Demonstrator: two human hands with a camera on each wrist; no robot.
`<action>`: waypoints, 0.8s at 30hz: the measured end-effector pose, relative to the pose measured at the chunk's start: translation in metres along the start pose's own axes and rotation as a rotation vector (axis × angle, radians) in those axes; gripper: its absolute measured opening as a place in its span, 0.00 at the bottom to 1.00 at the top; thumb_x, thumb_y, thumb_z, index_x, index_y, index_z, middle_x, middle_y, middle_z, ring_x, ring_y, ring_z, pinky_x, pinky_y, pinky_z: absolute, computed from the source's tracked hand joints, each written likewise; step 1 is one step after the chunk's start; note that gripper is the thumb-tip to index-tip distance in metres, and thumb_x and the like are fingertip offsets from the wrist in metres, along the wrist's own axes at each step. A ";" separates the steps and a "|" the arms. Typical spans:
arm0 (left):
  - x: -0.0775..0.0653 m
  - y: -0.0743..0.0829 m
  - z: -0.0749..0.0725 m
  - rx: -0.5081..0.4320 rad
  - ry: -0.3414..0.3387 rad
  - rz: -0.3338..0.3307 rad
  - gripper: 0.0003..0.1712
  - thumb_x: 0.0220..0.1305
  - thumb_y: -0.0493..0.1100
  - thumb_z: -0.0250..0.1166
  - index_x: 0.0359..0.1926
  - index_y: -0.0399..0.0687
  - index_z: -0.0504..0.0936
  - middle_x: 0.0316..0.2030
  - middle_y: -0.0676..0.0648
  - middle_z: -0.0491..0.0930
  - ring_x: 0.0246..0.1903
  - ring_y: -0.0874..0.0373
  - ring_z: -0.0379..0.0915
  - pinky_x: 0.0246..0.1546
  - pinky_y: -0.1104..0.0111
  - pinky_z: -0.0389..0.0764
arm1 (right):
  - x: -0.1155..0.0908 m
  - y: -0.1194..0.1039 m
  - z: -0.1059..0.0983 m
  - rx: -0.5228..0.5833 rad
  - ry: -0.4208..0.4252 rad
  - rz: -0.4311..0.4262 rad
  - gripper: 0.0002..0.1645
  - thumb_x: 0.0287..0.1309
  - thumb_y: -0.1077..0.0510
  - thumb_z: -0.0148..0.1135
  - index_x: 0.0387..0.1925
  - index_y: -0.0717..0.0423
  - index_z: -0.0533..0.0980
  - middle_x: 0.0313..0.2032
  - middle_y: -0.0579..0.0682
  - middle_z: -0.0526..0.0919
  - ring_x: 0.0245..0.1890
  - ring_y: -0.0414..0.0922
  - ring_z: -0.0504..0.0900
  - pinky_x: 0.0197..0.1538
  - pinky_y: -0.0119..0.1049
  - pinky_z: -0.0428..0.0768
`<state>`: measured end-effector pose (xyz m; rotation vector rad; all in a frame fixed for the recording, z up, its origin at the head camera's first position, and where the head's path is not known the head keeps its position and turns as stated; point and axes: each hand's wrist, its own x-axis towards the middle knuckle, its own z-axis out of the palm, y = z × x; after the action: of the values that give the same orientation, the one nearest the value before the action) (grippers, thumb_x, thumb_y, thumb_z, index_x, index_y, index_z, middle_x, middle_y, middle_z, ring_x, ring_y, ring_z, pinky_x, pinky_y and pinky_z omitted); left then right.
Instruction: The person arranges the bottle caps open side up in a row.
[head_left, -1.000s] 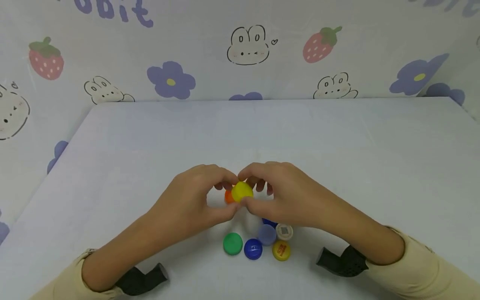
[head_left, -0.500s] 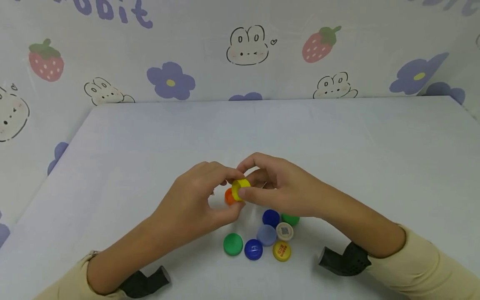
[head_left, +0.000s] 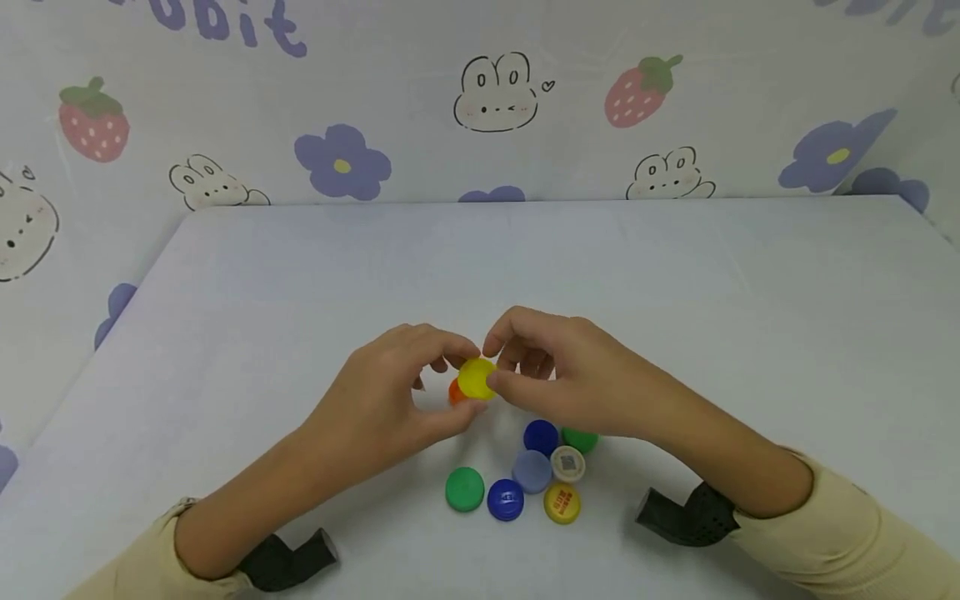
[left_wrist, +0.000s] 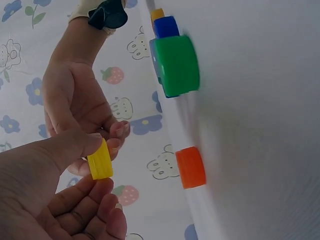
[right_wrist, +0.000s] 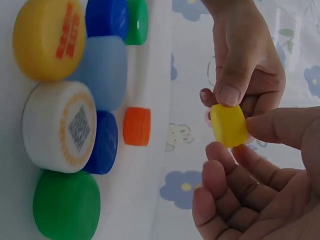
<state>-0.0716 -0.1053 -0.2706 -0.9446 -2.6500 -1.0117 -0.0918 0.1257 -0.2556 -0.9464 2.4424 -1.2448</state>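
Above the table, my left hand (head_left: 397, 383) pinches a yellow bottle cap (head_left: 476, 379) at its rim between thumb and index finger. In the head view the cap's round, flat face is turned up. My right hand (head_left: 558, 371) meets it from the other side: the thumb lies at the cap's right edge, with the curled index fingertip close by. Both wrist views show the cap (left_wrist: 101, 161) held off the table, the left thumb pressing its top edge. Partly hidden beyond the cap in the head view, an orange cap (right_wrist: 137, 126) stands on the table.
Near the hands lie more bottle caps: a green one (head_left: 465, 489), a dark blue one (head_left: 506, 500), another dark blue one (head_left: 541, 437), a light blue one (head_left: 532, 472), a white one (head_left: 568, 464), a yellow one with red print (head_left: 562, 502) and another green one (head_left: 581, 439).
The yellow cap has turned in my fingers: half a second ago its hollow side showed, now its flat face does. The right hand has shifted slightly; the caps on the table have stayed put.
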 end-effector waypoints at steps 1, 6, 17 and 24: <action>0.001 -0.001 0.001 -0.002 -0.009 -0.003 0.22 0.53 0.43 0.81 0.49 0.46 0.86 0.40 0.54 0.84 0.39 0.57 0.76 0.35 0.68 0.81 | -0.001 0.000 0.000 -0.045 0.017 0.000 0.10 0.66 0.60 0.65 0.47 0.56 0.78 0.34 0.43 0.84 0.35 0.43 0.79 0.41 0.39 0.81; 0.007 -0.003 0.006 -0.009 -0.096 -0.045 0.20 0.54 0.43 0.81 0.48 0.48 0.86 0.40 0.56 0.84 0.41 0.56 0.76 0.38 0.68 0.80 | -0.002 0.002 -0.001 -0.190 0.000 0.023 0.12 0.61 0.58 0.72 0.45 0.53 0.81 0.36 0.40 0.84 0.37 0.41 0.78 0.43 0.41 0.82; 0.025 -0.005 0.014 0.108 -0.254 -0.072 0.20 0.55 0.45 0.81 0.47 0.47 0.86 0.38 0.55 0.84 0.42 0.58 0.76 0.43 0.69 0.78 | 0.003 0.010 0.002 -0.342 -0.039 0.044 0.14 0.55 0.58 0.78 0.42 0.53 0.83 0.32 0.41 0.83 0.35 0.42 0.79 0.39 0.35 0.79; 0.032 -0.007 0.022 0.141 -0.313 -0.092 0.21 0.57 0.47 0.79 0.49 0.44 0.86 0.39 0.53 0.86 0.43 0.57 0.76 0.43 0.71 0.78 | 0.007 0.015 -0.001 -0.383 -0.091 0.097 0.14 0.56 0.56 0.78 0.43 0.54 0.85 0.30 0.41 0.83 0.34 0.43 0.79 0.37 0.35 0.78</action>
<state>-0.0994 -0.0788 -0.2796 -1.0322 -2.9980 -0.7318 -0.1044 0.1279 -0.2661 -0.9360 2.6676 -0.6967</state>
